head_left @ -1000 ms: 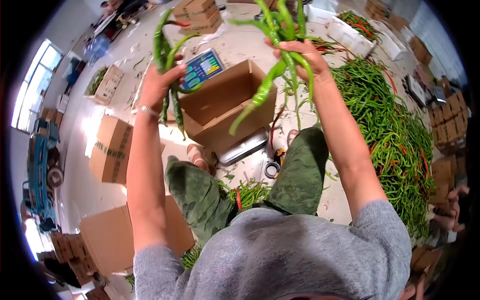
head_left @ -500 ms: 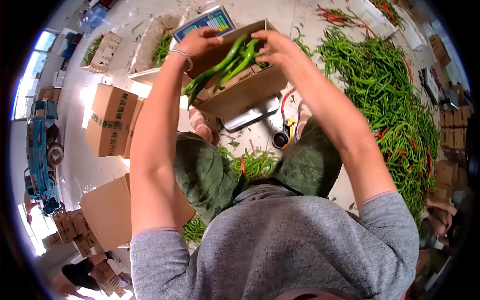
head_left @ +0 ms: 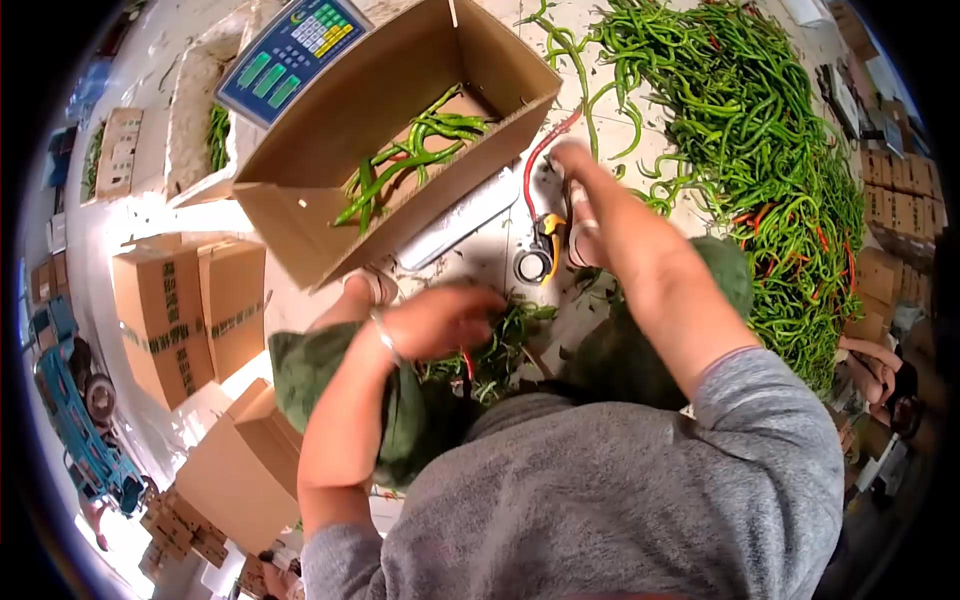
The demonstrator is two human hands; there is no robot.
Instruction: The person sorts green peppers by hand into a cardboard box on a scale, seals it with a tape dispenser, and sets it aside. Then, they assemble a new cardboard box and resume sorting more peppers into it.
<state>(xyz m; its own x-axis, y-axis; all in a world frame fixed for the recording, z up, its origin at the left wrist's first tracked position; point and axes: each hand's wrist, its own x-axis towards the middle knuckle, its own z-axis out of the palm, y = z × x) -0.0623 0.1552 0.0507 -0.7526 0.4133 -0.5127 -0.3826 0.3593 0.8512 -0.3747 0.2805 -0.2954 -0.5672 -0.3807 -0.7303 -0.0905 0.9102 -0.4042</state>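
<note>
Smeared by motion, my left hand [head_left: 448,320] is low between my knees, over a small heap of green chili peppers [head_left: 505,350]. Its fingers do not show clearly. My right hand [head_left: 574,163] hangs right of the cardboard box, close to my foot and a red strap [head_left: 531,175]; its fingers are mostly hidden. Several long green chili peppers [head_left: 410,165] lie inside the open cardboard box [head_left: 335,110]. That box rests at a tilt over a metal scale platform [head_left: 460,222]. Behind it stands the scale's blue display panel [head_left: 292,58].
A large pile of green chilies [head_left: 750,120] with some red ones spreads on the right. On the floor lies a black and yellow tool [head_left: 540,250] with a ring. Closed cartons [head_left: 165,320] and a blue vehicle [head_left: 85,410] are at left. Another person [head_left: 875,375] is at the right edge.
Both hands were over the box with green chilies between them. Those chilies now lie in the box. My left hand has come down between my knees, my right hand beside the box.
</note>
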